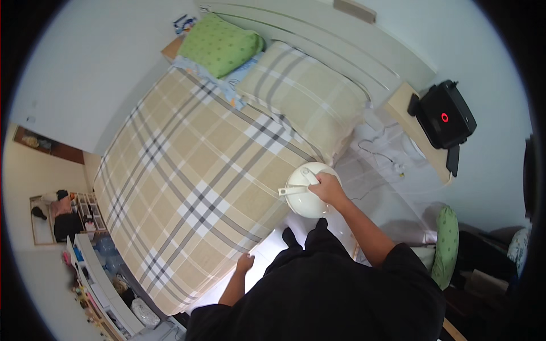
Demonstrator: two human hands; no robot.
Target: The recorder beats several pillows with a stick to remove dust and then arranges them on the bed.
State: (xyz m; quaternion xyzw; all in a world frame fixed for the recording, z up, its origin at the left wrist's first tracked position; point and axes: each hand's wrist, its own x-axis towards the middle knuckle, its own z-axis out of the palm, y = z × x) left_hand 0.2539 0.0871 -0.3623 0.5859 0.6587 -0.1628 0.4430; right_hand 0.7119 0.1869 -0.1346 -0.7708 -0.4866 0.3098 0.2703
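My right hand (330,189) grips the raised handle of a white round lidded pot, perhaps a rice cooker (305,205). It hangs beside the bed's near right edge, below the plaid pillow, and hides part of the bed's side. My left hand (245,262) hangs low by the bed's front edge, fingers curled, with nothing plainly in it; whether it touches the cover I cannot tell. Before me lies a bed with a beige plaid cover (170,170).
A plaid pillow (303,89) and a green pillow (222,44) lie against the white headboard (362,47). At right, a black router with a red ring light (448,115) stands on a wooden nightstand (394,102). A cable (375,151) trails nearby. White shelving (104,294) stands at lower left.
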